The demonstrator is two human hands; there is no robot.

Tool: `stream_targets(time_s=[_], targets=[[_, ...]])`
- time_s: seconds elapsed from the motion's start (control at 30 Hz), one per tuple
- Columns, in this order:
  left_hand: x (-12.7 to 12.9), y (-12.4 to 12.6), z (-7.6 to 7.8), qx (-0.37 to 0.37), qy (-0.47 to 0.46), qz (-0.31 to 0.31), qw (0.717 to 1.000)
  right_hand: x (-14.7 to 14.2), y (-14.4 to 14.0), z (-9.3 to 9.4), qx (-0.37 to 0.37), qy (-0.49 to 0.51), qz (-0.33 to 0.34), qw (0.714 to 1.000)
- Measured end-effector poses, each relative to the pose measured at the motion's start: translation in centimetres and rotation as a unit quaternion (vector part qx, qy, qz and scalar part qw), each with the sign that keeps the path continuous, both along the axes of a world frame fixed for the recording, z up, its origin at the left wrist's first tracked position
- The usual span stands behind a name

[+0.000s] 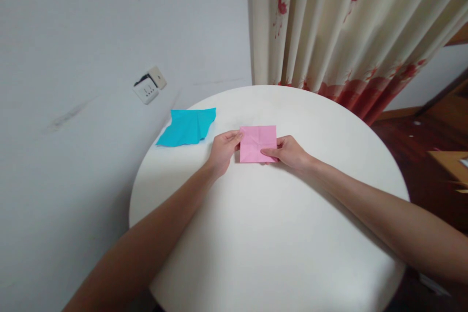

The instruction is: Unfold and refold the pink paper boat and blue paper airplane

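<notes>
— So, where are your hands sitting at this moment?

— You are keeping both of them on the pink paper square [258,143], which is lying flat on the round white worktop [278,234], a little beyond its middle. Your left hand [222,150] is pinching the square's left edge, fingers curled and thumb pressing near the upper left corner. Your right hand [288,151] is gripping the lower right part, thumb lying on top of the sheet and the other fingers folded in beside its edge.

— Is the sheet looking smooth?

— Not quite. You are looking at crease lines crossing it, one running upright through the middle and others slanting toward the corners. It is lying flat all the same, with no flap raised that you can make out.

— And what is lying around it?

— You are seeing a turquoise paper [187,126] resting to the left, near the worktop's far left rim, creased as well and well apart from your left hand. Behind it a grey wall is carrying a white socket [146,91] with a switch plate [158,77] beside it. A cream curtain [351,24] with red flowers is hanging behind the worktop's far edge, and a dark wooden floor [413,141] is showing on the right.
</notes>
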State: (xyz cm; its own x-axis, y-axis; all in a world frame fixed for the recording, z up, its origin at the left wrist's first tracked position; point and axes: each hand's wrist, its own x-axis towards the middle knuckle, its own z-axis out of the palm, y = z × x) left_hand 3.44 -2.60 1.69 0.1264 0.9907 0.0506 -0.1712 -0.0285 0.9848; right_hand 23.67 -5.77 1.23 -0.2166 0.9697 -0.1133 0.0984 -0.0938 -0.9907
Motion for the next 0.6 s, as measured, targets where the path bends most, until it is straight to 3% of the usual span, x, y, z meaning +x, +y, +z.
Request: stream_targets(time_s=[0.33, 0.6], targets=[[-0.08, 0.47, -0.19, 0.017, -0.007, 0.071, 0.997, -0.19, -0.19, 0.07, -0.018, 0.027, 0.019, 0.999], [0.23, -0.23, -0.23, 0.012, 0.056, 0.0, 0.998, -0.42, -0.27, 0.44, -0.014, 0.055, -0.026, 0.998]])
